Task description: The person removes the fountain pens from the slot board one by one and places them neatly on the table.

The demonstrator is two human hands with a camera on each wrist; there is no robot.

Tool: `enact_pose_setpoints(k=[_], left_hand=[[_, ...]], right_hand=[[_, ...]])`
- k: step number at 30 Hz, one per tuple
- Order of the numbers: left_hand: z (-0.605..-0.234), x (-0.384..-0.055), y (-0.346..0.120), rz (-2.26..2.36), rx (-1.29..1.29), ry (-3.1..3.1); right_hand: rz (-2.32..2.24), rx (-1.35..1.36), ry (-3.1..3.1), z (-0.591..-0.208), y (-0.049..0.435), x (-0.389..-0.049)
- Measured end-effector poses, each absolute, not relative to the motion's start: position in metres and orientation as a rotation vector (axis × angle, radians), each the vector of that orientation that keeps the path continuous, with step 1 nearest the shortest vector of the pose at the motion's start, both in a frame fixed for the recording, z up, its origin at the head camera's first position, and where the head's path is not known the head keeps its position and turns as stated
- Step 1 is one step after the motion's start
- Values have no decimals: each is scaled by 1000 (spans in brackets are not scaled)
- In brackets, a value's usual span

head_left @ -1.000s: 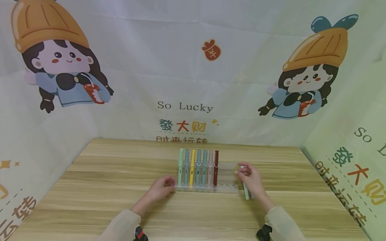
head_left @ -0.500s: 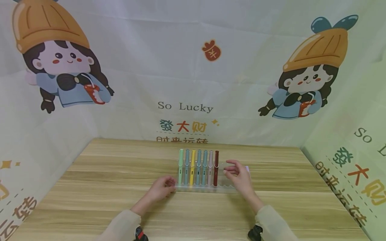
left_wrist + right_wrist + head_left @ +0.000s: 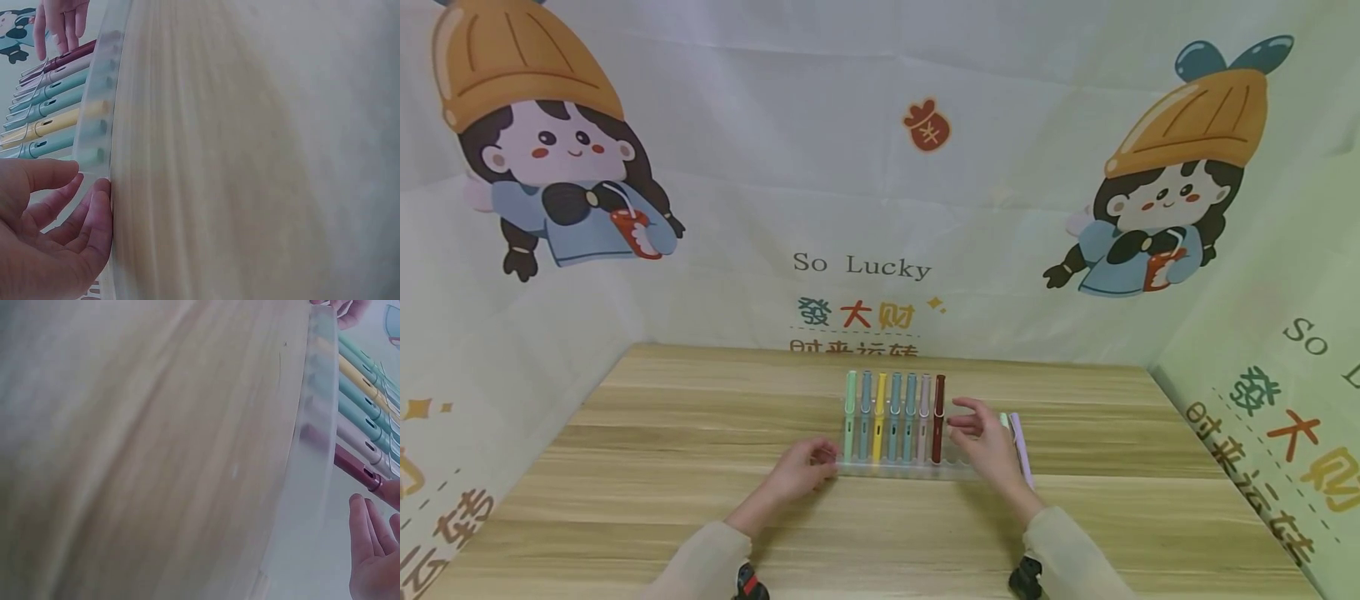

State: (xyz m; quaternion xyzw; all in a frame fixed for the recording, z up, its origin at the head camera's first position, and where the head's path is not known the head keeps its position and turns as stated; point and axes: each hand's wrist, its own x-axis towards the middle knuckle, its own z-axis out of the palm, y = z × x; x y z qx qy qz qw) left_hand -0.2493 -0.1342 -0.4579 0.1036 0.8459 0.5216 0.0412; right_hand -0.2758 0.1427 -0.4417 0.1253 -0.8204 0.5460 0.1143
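Observation:
A clear acrylic pen rack (image 3: 917,472) stands on the table with a row of capped pens leaning in it. From the left come a light green pen (image 3: 850,417), a yellow pen (image 3: 878,417) among blue-teal ones, a pale lilac pen (image 3: 924,421) and a dark red pen (image 3: 938,421). My left hand (image 3: 807,463) holds the rack's left end between thumb and fingers. Beside the dark red pen is my right hand (image 3: 988,437), its fingers loosely extended. In the right wrist view a fingertip (image 3: 390,492) overlaps that pen; contact is unclear.
Right of the rack, partly behind my right hand, lie a purple pen (image 3: 1021,446) and a light green pen (image 3: 1003,419). The wooden table (image 3: 700,400) is enclosed by a printed cloth backdrop (image 3: 1000,250) at the back and sides.
My right hand has moved left, from the loose pens beyond the rack's right end to the dark red pen. My left hand and the racked pens stay where they were.

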Motion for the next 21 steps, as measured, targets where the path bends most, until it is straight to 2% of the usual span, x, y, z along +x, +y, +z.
enact_pose_setpoints(k=[21], left_hand=[[-456, -248, -134, 1607, 344, 2590]], right_hand=[[1661, 381, -2395, -443, 129, -280]])
